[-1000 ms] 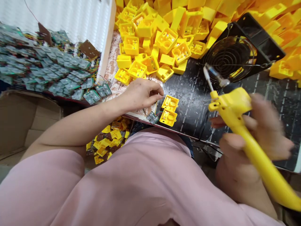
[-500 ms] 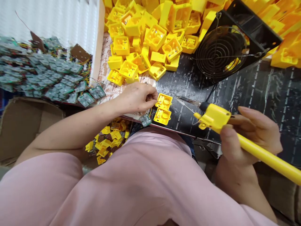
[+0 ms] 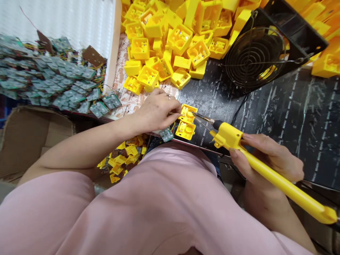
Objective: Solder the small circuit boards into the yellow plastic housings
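My left hand [image 3: 162,109] is closed in a pinch at the left edge of an open yellow casing [image 3: 190,111]; what its fingertips hold is hidden. A second yellow casing [image 3: 186,130] lies directly below, near the table's front edge. Beside it a small green circuit board [image 3: 166,135] with thin wires sits under my left hand. My right hand [image 3: 268,156] grips a yellow soldering iron [image 3: 231,135]. The iron's metal tip reaches over the right part of the upper casing, and a thin solder wire runs alongside the tip.
Yellow casings [image 3: 180,39] are heaped at the back. A black fan [image 3: 255,58] stands at the back right. Many circuit boards [image 3: 58,74] pile up at the left beside a white tray [image 3: 114,42]. A cardboard box [image 3: 29,141] and a bin of yellow parts [image 3: 124,157] are below.
My right hand has moved left with the soldering iron, bringing its tip from beside the upper casing to over it. My left hand has stayed pinched at the casing's edge.
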`<state>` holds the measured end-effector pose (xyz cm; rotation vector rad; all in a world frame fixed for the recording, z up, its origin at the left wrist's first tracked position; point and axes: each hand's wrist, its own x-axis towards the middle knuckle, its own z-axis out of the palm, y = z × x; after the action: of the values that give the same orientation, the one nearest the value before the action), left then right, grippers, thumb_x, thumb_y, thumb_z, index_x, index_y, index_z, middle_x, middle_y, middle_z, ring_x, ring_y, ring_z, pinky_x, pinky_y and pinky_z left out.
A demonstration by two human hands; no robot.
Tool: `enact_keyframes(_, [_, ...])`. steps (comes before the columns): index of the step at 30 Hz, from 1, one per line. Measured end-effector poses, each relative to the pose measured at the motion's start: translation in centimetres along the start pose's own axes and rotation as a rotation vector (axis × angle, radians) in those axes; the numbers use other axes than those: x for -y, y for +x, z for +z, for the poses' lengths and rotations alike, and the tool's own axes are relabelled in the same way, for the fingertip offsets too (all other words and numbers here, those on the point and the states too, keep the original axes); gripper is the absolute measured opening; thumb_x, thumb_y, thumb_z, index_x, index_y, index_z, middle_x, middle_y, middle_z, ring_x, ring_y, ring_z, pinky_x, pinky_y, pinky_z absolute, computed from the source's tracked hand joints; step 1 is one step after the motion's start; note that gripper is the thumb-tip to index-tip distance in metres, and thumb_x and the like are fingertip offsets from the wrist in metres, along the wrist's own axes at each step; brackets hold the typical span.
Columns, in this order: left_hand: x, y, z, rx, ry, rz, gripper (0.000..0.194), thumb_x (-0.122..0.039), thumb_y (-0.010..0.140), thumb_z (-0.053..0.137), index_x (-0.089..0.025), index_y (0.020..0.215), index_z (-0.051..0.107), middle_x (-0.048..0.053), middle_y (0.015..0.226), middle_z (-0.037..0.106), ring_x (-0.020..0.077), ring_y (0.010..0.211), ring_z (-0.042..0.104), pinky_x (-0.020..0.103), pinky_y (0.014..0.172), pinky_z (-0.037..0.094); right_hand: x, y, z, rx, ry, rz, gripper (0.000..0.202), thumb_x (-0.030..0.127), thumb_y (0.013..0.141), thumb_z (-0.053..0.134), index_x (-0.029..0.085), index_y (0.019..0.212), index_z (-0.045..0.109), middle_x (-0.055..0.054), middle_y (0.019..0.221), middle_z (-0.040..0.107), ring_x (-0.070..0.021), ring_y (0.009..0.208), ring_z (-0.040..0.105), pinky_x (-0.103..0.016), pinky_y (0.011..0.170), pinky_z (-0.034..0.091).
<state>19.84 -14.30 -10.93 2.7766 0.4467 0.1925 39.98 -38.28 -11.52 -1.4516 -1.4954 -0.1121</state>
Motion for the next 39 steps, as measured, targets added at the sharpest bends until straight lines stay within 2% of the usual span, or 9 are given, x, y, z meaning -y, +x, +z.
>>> enact_keyframes(5, [-1.0, -0.5, 0.2, -0.097, 0.393, 0.198, 0.036, -0.021, 0.102, 0.045, -0.021, 0.081, 0.074, 0.004, 0.076, 0.076, 0.0194, 0.072, 0.066, 0.041, 0.089, 0.05, 0.9, 0.8, 0.0, 0.142, -0.027, -0.052, 0.031, 0.009, 0.084, 0.082, 0.027, 0.105, 0.068, 0.003, 0.08, 0.074, -0.0165, 0.067, 0.074, -0.025, 0.052, 0.061])
enact_keyframes(8, [-1.3, -0.5, -0.1, -0.12, 0.528, 0.26, 0.035, -0.016, 0.1, 0.046, -0.021, 0.076, 0.072, 0.003, 0.071, 0.073, 0.0187, 0.069, 0.064, 0.038, 0.083, 0.051, 1.4, 1.5, 0.1, 0.167, -0.037, -0.092, 0.026, 0.012, 0.085, 0.084, 0.024, 0.097, 0.064, 0.001, 0.078, 0.073, -0.0146, 0.065, 0.072, -0.023, 0.048, 0.056])
enact_keyframes(12, [-1.5, -0.5, -0.4, -0.117, 0.527, 0.293, 0.033, -0.012, 0.096, 0.047, -0.019, 0.074, 0.07, 0.005, 0.069, 0.071, 0.0198, 0.067, 0.065, 0.039, 0.078, 0.051, 1.5, 2.4, 0.2, 0.216, -0.038, -0.163, 0.022, 0.018, 0.088, 0.084, 0.02, 0.097, 0.064, 0.0, 0.078, 0.074, -0.012, 0.064, 0.071, -0.02, 0.046, 0.051])
enact_keyframes(17, [-1.9, -0.2, -0.6, -0.079, 0.49, 0.248, 0.032, -0.013, 0.094, 0.047, -0.018, 0.074, 0.072, 0.007, 0.068, 0.072, 0.0216, 0.065, 0.064, 0.041, 0.075, 0.05, 1.4, 2.8, 0.5, 0.254, -0.064, -0.153, 0.016, 0.021, 0.092, 0.08, 0.023, 0.091, 0.064, 0.002, 0.078, 0.074, -0.0121, 0.064, 0.072, -0.02, 0.05, 0.056])
enact_keyframes(23, [-2.2, 0.5, -1.0, 0.016, 0.414, 0.179, 0.028, -0.014, 0.09, 0.05, -0.019, 0.078, 0.075, 0.005, 0.063, 0.067, 0.0215, 0.065, 0.063, 0.041, 0.072, 0.048, 1.2, 3.0, 0.3, 0.285, 0.037, -0.229, 0.027, 0.009, 0.08, 0.087, 0.019, 0.095, 0.067, 0.0, 0.081, 0.073, -0.0131, 0.068, 0.071, -0.023, 0.059, 0.06])
enact_keyframes(28, [-1.9, 0.6, -0.8, 0.006, 0.458, 0.237, 0.028, -0.015, 0.092, 0.049, -0.017, 0.081, 0.075, 0.005, 0.064, 0.067, 0.0212, 0.067, 0.066, 0.038, 0.069, 0.047, 2.3, 3.4, -1.1, 0.395, -0.055, -0.068, 0.006, 0.019, 0.097, 0.073, 0.023, 0.095, 0.068, -0.001, 0.084, 0.074, -0.0145, 0.075, 0.073, -0.026, 0.066, 0.062])
enact_keyframes(30, [-1.7, 0.5, -0.7, -0.03, 0.472, 0.268, 0.028, -0.016, 0.093, 0.049, -0.017, 0.08, 0.074, 0.005, 0.064, 0.067, 0.0211, 0.066, 0.066, 0.037, 0.068, 0.045, 2.6, 3.4, -1.4, 0.416, -0.081, -0.024, 0.008, 0.018, 0.098, 0.07, 0.022, 0.092, 0.067, -0.002, 0.082, 0.073, -0.0149, 0.073, 0.073, -0.027, 0.067, 0.062])
enact_keyframes(34, [-1.6, 0.3, -0.4, -0.077, 0.502, 0.301, 0.03, -0.014, 0.095, 0.048, -0.017, 0.077, 0.072, 0.005, 0.063, 0.066, 0.0208, 0.065, 0.065, 0.037, 0.067, 0.044, 2.3, 3.4, -0.7, 0.4, -0.052, -0.102, 0.02, 0.008, 0.089, 0.078, 0.02, 0.099, 0.067, -0.002, 0.086, 0.075, -0.0141, 0.073, 0.073, -0.025, 0.066, 0.061])
enact_keyframes(39, [-1.8, 0.4, -0.6, -0.029, 0.495, 0.263, 0.029, -0.014, 0.095, 0.049, -0.016, 0.078, 0.072, 0.004, 0.062, 0.065, 0.0207, 0.067, 0.066, 0.036, 0.069, 0.044, 1.7, 3.7, -0.1, 0.318, 0.037, -0.225, 0.027, 0.005, 0.082, 0.083, 0.02, 0.097, 0.067, 0.001, 0.079, 0.072, -0.0128, 0.067, 0.069, -0.024, 0.06, 0.059])
